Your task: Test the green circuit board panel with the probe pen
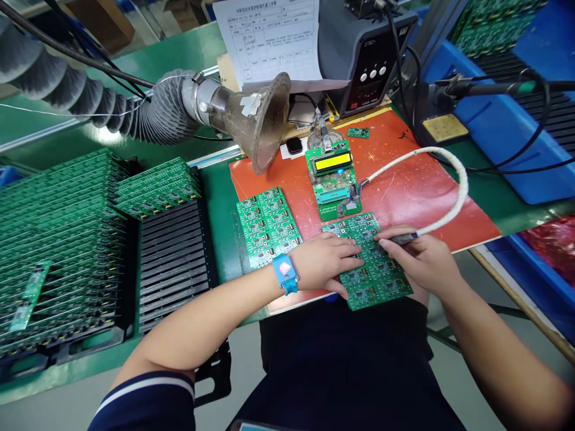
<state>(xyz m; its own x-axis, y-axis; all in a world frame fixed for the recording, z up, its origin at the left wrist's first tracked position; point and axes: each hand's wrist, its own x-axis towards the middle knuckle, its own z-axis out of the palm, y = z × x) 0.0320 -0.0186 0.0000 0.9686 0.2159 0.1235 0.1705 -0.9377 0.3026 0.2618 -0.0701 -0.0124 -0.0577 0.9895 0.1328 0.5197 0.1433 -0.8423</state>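
My left hand (321,260), with a blue wrist strap (285,273), lies on the left side of a green circuit board panel (375,281). Its fingers stretch flat across the panel, thumb near the lower edge. My right hand (424,260) pinches a dark-bodied probe (404,238) on a white sheathed cable (462,185), its tip at the panel's upper right; contact is hard to make out. The cable loops to a green programmer board (326,209) with a lit yellow display (332,161) and a blue light. Left of it lies a second panel (268,224).
Black racks (173,263) of upright green boards fill the left. A fume extraction hood (265,120) hangs above the red mat (395,173). Behind stand a soldering station (372,66) and a paper sheet (269,42). Blue bins (539,173) flank the right.
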